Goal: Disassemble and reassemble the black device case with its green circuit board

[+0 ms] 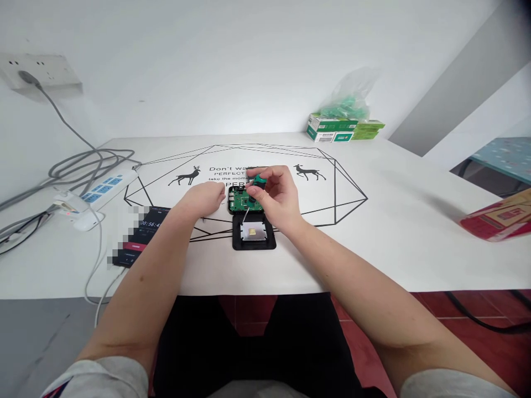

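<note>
A small black housing holding a green circuit board (239, 201) lies on the white table (373, 221). Just in front of it sits its square black cover (254, 232) with a pale pad in the middle. My right hand (277, 194) is closed around a small screwdriver with a green handle (259, 180), its thin shaft slanting down onto the board. My left hand (204, 199) rests at the housing's left edge with fingers curled against it, steadying it.
A phone (140, 234) showing a timer lies to the left. A white power strip (105, 188) with grey cables sits at the far left. Green and white boxes with a plastic bag (341, 125) stand at the back. A red packet (495, 220) lies at the right edge.
</note>
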The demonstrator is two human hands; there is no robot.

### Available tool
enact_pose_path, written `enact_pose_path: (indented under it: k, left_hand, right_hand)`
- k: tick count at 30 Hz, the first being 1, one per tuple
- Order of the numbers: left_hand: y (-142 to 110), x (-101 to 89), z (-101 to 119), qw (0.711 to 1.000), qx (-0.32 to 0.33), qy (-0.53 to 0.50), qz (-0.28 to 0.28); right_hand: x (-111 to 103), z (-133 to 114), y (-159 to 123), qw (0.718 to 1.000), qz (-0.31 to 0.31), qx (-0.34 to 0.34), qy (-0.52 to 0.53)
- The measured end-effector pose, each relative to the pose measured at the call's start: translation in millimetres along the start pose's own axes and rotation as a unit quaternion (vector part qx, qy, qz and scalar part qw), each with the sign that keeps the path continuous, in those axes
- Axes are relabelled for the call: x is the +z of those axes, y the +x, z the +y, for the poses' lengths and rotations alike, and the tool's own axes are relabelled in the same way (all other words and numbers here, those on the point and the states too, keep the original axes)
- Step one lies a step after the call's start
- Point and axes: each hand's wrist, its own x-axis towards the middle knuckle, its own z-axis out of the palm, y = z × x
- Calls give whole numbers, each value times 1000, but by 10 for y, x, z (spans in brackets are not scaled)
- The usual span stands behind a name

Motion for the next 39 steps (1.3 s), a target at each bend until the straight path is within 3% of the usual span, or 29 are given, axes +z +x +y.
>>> enact_pose_path:
  k: [8,13,24,32,36,39]
  left_hand:
    - [-66,-42,80,998,36,-60,-7]
    - [-71,-27,75,997,55,-62,3]
    - [-142,-90,131,991,46,-125,-26]
    - [-119,-28,81,985,106,-137,1]
    - [-154,-66,131,985,97,-140,-8]
    - [-162,-86,153,984,89,-152,-21]
  right_hand:
    - [-78,-85,4,994,-55,-63,-72]
    - [-57,-53,36,989,-44,-99,-102]
    - [-103,-59,61,994,-42,-51,-90]
    - [-27,-16,38,999,-41,10,8]
    - [-15,-11,13,1000,-6,2,-18]
    - [-34,-41,4,999,-26,-12,-17]
